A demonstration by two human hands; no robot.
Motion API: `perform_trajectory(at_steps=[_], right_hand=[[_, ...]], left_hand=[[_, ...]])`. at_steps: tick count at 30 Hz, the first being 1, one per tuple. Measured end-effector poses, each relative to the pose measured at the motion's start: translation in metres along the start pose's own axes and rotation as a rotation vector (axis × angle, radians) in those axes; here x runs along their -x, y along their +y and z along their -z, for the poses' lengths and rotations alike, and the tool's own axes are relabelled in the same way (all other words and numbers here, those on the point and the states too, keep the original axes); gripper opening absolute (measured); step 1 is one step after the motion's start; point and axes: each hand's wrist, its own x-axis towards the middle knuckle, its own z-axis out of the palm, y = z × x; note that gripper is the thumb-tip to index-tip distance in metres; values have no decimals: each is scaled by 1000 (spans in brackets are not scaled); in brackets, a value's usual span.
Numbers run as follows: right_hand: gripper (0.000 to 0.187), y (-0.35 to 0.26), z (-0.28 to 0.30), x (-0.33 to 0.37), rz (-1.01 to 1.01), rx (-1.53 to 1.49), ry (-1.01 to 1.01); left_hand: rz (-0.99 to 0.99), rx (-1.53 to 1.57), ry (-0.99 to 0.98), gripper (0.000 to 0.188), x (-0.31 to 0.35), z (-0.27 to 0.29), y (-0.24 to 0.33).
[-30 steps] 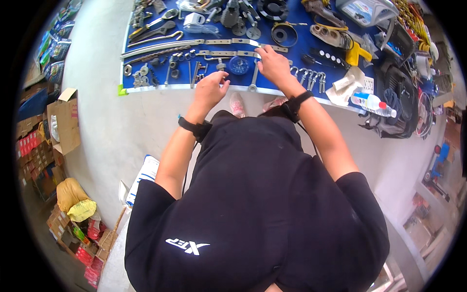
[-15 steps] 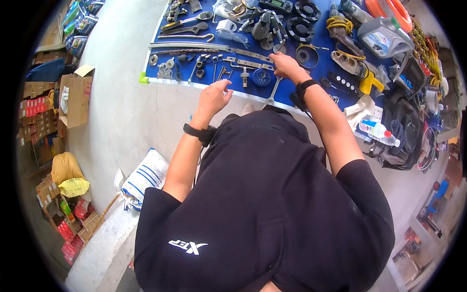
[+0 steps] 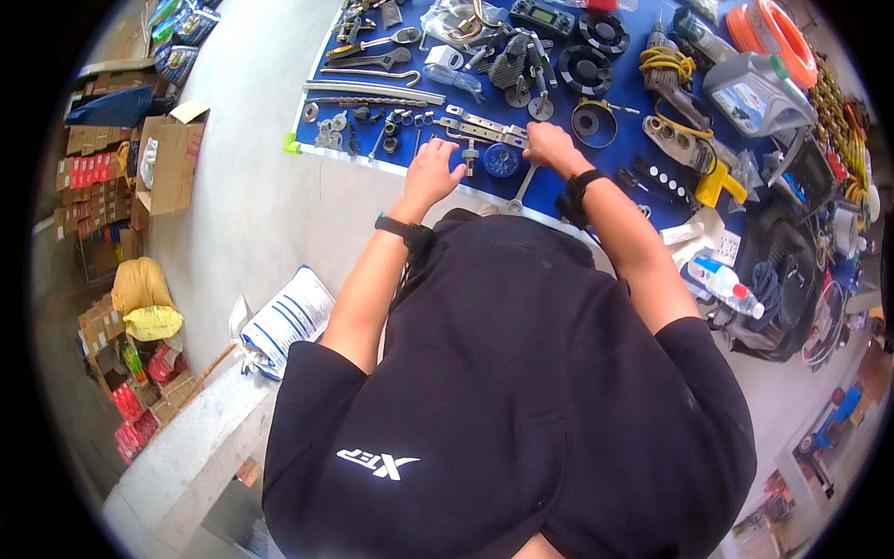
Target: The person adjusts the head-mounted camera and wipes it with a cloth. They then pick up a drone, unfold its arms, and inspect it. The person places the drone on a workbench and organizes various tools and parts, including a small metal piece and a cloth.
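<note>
My left hand point(image 3: 432, 175) hovers at the table's near edge, fingers spread and holding nothing. Just right of it stands a threaded metal fitting point(image 3: 470, 158). My right hand point(image 3: 555, 149) has its fingers curled at the right end of two perforated flat metal strips point(image 3: 482, 127). Directly below those fingers is the upper end of an open-end wrench point(image 3: 522, 189), whose jaw reaches the table edge. What the fingertips grip is hidden. Between the fitting and the right hand lies a round blue disc point(image 3: 502, 160).
On the blue tabletop point(image 3: 435, 73), an adjustable wrench point(image 3: 368, 61) and long metal strips point(image 3: 374, 92) lie left. Black round grilles point(image 3: 585, 70), a power drill point(image 3: 663, 70) and a grey jug point(image 3: 759, 93) stand right. Plastic bottles point(image 3: 722, 279) are near the right edge.
The view has shifted a little. My right hand has come nearer, from the strips toward the wrench's upper end. My left hand has moved right, its fingers more spread.
</note>
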Motion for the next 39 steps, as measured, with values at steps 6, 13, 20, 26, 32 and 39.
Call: perform_trajectory(at_steps=[6, 13, 20, 26, 32, 39], right_hand=[[39, 16, 3, 1, -20, 8, 18], [40, 21, 5, -3, 36, 46, 105], [57, 26, 11, -14, -44, 33, 98], [72, -8, 26, 16, -173, -13, 236], [74, -80, 4, 49, -292, -205, 335], [82, -108, -34, 41, -435, -169, 263]], left_hand=[[48, -55, -133, 46, -9, -7, -1], [-182, -72, -89, 44, -20, -1, -7], [-397, -7, -155, 49, -58, 14, -15], [-507, 24, -262, 50, -69, 17, -33], [-588, 43, -256, 36, -75, 2, -44], [-570, 154, -315, 28, -71, -9, -46]])
